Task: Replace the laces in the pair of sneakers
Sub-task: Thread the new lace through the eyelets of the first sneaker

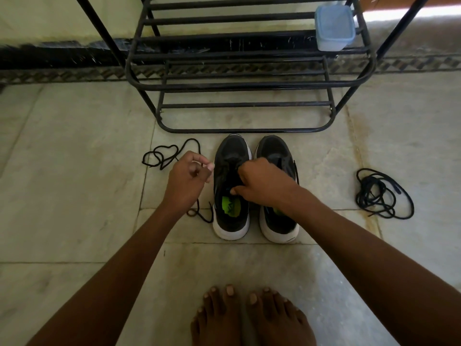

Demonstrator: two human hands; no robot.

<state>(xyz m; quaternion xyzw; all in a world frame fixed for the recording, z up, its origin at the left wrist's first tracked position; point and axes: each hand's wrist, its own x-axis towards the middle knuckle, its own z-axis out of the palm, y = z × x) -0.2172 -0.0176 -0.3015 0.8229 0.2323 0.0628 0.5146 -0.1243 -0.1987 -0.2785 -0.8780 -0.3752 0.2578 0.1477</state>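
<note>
Left hand point(189, 176) pinching lace point(162, 156) just left of left sneaker point(230, 186), right hand point(262, 181) gripping its tongue area; sneaker heel-to-toe toward rack point(237, 83).

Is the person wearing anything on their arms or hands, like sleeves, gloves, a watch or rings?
No. Both forearms are bare right up to the bottom edge of the picture, so no sleeves show. The left hand and the right hand have no gloves, and no watch, bracelet or ring shows on the wrists or fingers. The nails look short and unpainted. The feet at the bottom are bare too.
</note>
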